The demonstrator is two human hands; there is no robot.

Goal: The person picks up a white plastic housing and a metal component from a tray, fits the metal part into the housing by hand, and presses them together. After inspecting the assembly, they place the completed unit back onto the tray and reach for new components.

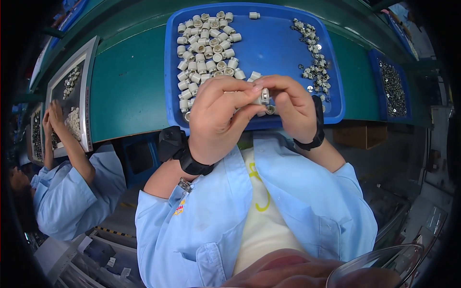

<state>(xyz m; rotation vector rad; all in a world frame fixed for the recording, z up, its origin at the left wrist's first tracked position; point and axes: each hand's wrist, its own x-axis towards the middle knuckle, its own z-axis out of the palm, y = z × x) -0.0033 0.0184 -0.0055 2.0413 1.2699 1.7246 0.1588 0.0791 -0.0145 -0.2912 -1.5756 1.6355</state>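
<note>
Over the near edge of the blue tray (pixel 169 72), both hands meet at one small white lamp socket (pixel 262 98), a short cylinder with a metal-looking end. My left hand (pixel 216 117) pinches its left side between thumb and fingers. My right hand (pixel 297 109) closes on it from the right, index finger over the top; the fingers partly cover the socket. Many similar white sockets (pixel 204 48) are heaped in the tray's left half. Small white-and-metal inserts (pixel 314 67) lie scattered along its right side. A few loose sockets (pixel 254 76) sit just beyond my fingertips.
The tray stands on a green bench (pixel 127 86). A second blue tray (pixel 394 89) of small metal parts is at the right, above a cardboard box (pixel 361 134). At the left, a co-worker's hands (pixel 54 115) work over a framed tray (pixel 86 81) of white parts.
</note>
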